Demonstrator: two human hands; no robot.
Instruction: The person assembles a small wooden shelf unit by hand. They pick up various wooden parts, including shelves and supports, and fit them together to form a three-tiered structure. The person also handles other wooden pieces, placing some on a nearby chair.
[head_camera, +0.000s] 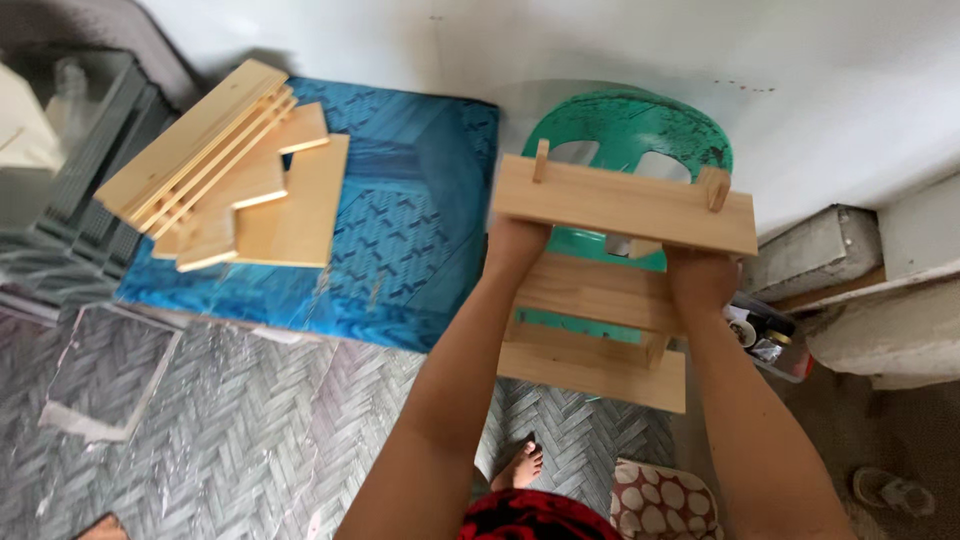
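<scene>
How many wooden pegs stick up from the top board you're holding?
2. One peg stands near the top board's left end, above the left hand; the other peg stands near its right end, above the right hand. More may be hidden underneath.

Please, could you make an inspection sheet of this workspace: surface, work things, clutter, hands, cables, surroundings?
Surface: grey herringbone floor; blue patterned mat.
Job's things: wooden shelf piece held over a green plastic chair; lower wooden boards beneath.
Clutter: stacked wooden panels on the mat; small containers by the wall.
Grippers: left hand and right hand grip the shelf piece's near edge.
Cables: nothing seen.
Surroundings: white wall; spotted cushion; sandal.
</scene>
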